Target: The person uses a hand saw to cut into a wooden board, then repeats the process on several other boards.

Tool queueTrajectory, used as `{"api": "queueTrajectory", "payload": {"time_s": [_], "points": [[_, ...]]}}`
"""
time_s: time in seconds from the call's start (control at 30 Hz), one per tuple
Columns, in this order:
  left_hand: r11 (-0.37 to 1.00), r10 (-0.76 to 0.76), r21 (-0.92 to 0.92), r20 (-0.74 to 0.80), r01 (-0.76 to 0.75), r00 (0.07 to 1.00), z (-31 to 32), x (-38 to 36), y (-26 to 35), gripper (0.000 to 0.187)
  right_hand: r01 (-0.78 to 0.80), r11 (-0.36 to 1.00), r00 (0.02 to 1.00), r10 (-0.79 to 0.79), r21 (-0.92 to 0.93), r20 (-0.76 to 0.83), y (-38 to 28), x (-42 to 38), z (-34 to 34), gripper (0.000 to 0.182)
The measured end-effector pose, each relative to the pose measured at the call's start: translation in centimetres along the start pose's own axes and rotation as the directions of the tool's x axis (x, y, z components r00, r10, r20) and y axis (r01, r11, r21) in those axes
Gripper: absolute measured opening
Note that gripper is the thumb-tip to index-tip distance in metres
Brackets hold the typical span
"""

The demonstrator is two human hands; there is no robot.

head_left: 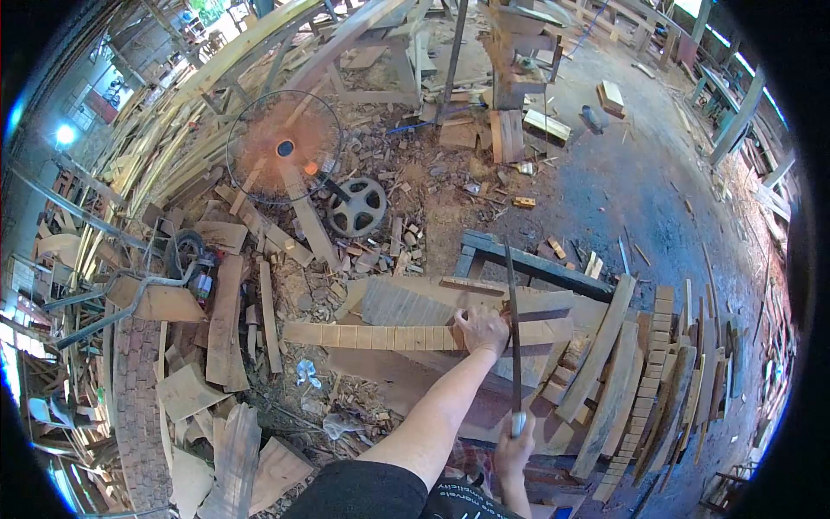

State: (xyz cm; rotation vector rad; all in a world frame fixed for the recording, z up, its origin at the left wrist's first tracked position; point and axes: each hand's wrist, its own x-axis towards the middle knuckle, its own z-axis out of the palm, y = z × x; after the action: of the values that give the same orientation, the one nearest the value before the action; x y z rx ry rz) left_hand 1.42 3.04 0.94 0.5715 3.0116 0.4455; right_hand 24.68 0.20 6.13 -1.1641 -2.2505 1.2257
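"What are your hands doing?"

"My right hand [513,450] is wrapped around the handle of a saw [513,329]. My left hand [484,330] rests on the plank [380,336], fingers bent; I can't tell whether they grip it."

"Where's that plank?"

"In front of me, lying crosswise over a grey board [402,308], lines marked across it. The saw's blade crosses above it, just beside my left hand."

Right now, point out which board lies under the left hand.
The pale lined board stretched sideways, crossed by the saw, under the left hand. The other lined board, at right, has no hand on it.
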Motion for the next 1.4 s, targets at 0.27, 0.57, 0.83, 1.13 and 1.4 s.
{"api": "queueTrajectory", "payload": {"time_s": [0.27, 0.57, 0.83, 1.13, 1.4], "points": [[0.999, -0.045, -0.007, 0.087, 0.046, 0.995, -0.7, 0.2, 0.1, 0.029, 0.134, 0.991, 0.99, -0.134, 0.003, -0.033, 2.6, -0.4, 0.5, 0.019], [0.998, -0.038, 0.046, 0.105, 0.033, 0.994, 0.1, 0.4, -0.2, 0.032, 0.165, 0.98, 0.984, -0.171, -0.107, -0.055, 0.7, 6.6, 3.9, 0.019], [0.996, 0.013, 0.09, -0.038, -0.01, 0.999, 2.6, -0.2, -0.8, 0.03, -0.065, 0.997, 0.998, 0.065, -0.037, -0.009, 1.6, -3.6, -1.4, 0.018], [0.996, 0.012, 0.094, -0.04, -0.008, 0.999, 0.2, 0.3, -0.1, 0.029, 0.068, 0.996, 0.998, -0.069, -0.051, -0.012, 1.3, 0.2, -0.1, 0.019], [0.993, -0.006, 0.119, 0.092, -0.005, 0.996, -0.6, 0.6, -0.1, 0.029, 0.047, 0.999, 0.999, -0.047, -0.026, 0.0, 1.3, 3.5, 1.8, 0.02]]}}
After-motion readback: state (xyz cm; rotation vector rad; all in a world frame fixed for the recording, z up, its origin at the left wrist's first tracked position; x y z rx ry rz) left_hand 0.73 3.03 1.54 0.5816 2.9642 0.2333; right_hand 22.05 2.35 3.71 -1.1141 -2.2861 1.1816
